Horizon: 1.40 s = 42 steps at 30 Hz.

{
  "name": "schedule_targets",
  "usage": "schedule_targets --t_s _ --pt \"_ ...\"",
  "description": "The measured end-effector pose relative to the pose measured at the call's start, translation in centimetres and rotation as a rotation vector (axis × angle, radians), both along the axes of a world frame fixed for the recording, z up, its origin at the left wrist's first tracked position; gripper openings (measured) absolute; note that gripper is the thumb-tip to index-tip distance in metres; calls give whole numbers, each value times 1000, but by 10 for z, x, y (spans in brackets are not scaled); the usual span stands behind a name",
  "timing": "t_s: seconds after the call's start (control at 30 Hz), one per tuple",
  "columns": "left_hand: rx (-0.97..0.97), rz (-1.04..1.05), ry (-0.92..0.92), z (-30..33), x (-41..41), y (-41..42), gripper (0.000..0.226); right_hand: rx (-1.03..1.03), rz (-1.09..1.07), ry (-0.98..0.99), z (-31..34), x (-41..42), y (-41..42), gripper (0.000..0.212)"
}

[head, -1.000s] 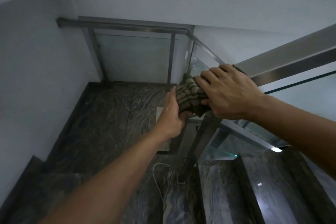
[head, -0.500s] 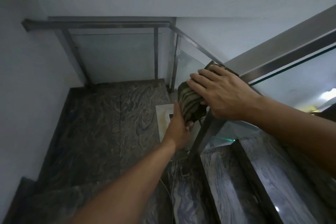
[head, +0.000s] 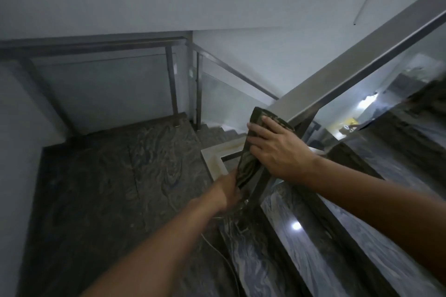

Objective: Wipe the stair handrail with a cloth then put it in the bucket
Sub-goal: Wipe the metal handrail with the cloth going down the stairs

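Cloth (head: 251,152), dark green, striped: draped over the lower end of the handrail (head: 357,65), hanging down along the metal post (head: 259,190) beneath that end. Right hand (head: 277,149): laid flat on the cloth at the handrail end, fingers spread wide and pressing. Left hand (head: 228,194): below the handrail end, beside the post, touching the cloth's bottom edge; finger position blurred, cannot tell. Marble landing (head: 108,188): left of and below the handrail. Glass panel (head: 376,94): directly under the handrail.

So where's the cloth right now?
In the head view, the cloth is draped over the lower end of the handrail, right of centre, pressed by the right hand, its hanging end at the left hand.
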State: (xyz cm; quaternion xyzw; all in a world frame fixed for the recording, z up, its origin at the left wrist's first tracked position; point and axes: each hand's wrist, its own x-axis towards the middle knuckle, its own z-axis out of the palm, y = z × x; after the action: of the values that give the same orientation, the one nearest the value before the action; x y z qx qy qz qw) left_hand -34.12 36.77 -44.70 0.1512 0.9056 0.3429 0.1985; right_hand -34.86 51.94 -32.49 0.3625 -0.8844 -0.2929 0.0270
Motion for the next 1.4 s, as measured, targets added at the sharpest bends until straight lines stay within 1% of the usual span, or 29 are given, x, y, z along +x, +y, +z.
schedule_targets --t_s 0.1,0.17,0.27,0.3,0.4,0.47,0.53,0.7,0.83,0.93,1.0,1.03,1.17,1.23,1.3,1.4 --pt "-69 -77 -26 8 4 -31 34 23 -73 -17 -12 21 -15 30" --pt "-147 -88 -24 12 2 -50 28 -39 -113 -18 -22 32 -20 23" --pt "-173 -139 -19 22 -4 -69 14 -180 -197 -62 -25 47 -30 19" --pt "-182 -153 -10 27 -7 -74 16 -201 -231 -92 -24 50 -33 22" --pt "-175 -156 17 44 -21 -86 34 -291 -313 -136 -17 55 -41 30" --pt "-151 -150 49 55 -33 -92 39 -394 -359 -141 -10 55 -45 30" --pt "-150 -140 81 66 -43 -94 36 -489 -404 -142 -5 50 -47 25" --pt "-157 -186 92 83 -61 -93 27 -607 -565 -187 -13 41 -46 21" --pt "-150 -240 97 81 -72 -91 24 -715 -723 -270 -24 38 -43 16" --pt "-99 -292 86 74 -84 -90 21 -744 -798 -275 -29 38 -43 18" --pt "-48 -328 64 71 -96 -91 16 -763 -835 -207 -29 41 -44 19" --pt "-23 -347 67 70 -103 -93 14 -790 -840 -131 -28 42 -45 18" --pt "175 -399 53 78 -132 -97 12 -951 -770 306 -19 45 -57 17" --pt "255 -424 86 85 -145 -95 13 -1010 -779 475 -17 39 -67 19" --pt "300 -436 147 88 -159 -90 12 -1049 -857 591 -17 30 -75 22" --pt "294 -484 196 89 -173 -82 10 -1150 -1087 682 -23 20 -81 27"
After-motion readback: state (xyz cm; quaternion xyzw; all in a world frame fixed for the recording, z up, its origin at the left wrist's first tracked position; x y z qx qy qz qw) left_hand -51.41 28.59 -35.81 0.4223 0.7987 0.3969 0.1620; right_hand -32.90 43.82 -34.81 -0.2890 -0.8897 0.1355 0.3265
